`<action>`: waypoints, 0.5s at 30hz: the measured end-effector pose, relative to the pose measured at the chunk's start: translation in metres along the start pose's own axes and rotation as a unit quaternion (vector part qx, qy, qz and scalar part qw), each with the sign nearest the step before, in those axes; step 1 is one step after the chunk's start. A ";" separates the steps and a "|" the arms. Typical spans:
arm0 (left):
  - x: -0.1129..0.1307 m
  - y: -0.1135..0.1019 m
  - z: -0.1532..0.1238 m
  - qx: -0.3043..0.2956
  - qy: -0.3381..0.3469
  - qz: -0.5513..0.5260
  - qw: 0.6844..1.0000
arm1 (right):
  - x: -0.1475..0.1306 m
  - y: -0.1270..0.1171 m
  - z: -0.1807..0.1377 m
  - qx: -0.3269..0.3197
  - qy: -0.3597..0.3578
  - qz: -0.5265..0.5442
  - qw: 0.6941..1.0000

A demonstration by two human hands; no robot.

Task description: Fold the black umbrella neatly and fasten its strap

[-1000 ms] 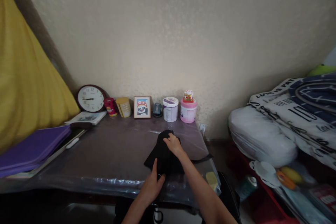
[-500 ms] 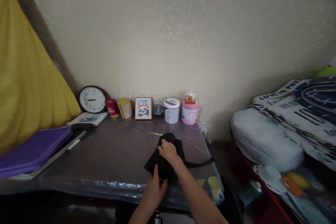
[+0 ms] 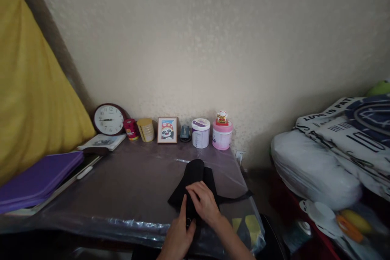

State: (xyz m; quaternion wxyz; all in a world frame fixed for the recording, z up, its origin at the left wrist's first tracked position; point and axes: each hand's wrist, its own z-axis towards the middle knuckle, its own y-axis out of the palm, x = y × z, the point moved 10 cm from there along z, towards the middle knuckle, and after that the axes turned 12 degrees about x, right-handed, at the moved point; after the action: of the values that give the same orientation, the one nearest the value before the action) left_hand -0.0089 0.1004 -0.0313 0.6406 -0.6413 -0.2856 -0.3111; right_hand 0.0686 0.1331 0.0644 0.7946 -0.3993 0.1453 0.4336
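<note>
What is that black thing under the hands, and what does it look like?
It is a black cloth item, soft and matte, bunched into a long shape with a rounded far end. It lies on the plastic-covered table, near its front right corner. A thin black strap trails from it to the right. The left hand presses its near end and the right hand rests on its middle; whether either grips it is unclear.
</note>
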 end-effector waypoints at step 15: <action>-0.010 0.010 0.004 -0.023 -0.063 -0.056 0.996 | 0.099 0.036 0.063 -0.060 -0.001 -0.135 0.989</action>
State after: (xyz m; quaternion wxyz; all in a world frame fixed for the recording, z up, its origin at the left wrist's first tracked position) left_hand -0.0079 0.1045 -0.0454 0.5880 -0.6569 -0.3536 -0.3125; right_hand 0.0897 0.2489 0.0289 0.8208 -0.4617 0.0625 0.3304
